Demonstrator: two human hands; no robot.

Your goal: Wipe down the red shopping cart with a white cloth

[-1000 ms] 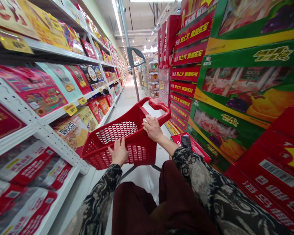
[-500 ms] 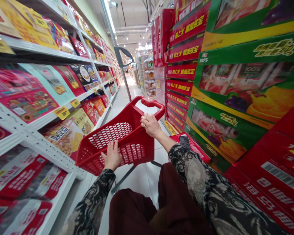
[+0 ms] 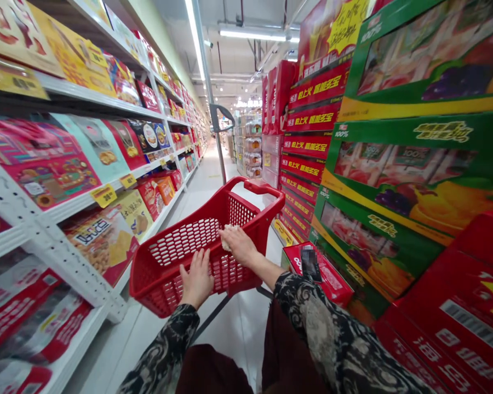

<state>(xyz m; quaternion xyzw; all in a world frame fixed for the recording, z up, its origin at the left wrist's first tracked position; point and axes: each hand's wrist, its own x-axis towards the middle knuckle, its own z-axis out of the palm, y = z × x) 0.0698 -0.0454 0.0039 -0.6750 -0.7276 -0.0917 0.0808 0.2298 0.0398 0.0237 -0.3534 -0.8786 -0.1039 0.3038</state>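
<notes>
A red plastic shopping basket (image 3: 176, 246) on a wheeled frame stands in the aisle in front of me, tilted, with a grey pull handle (image 3: 221, 117) rising behind it. My left hand (image 3: 196, 279) grips the basket's near rim, fingers curled over the edge. My right hand (image 3: 240, 244) presses a small whitish cloth (image 3: 225, 241) against the basket's right rim, fingers closed on it. A dark phone (image 3: 310, 262) lies on a red box (image 3: 332, 279) beside my right forearm.
Shelves (image 3: 69, 200) of boxed biscuits and snacks with yellow price tags run along the left. Stacked red drink cartons (image 3: 308, 148) and green juice cartons (image 3: 411, 164) wall the right. The white aisle floor (image 3: 207, 175) runs ahead to more stacked goods.
My right hand with the cloth has slid back along the basket's right rim from near the far red handle toward me. My left hand stays on the near rim.
</notes>
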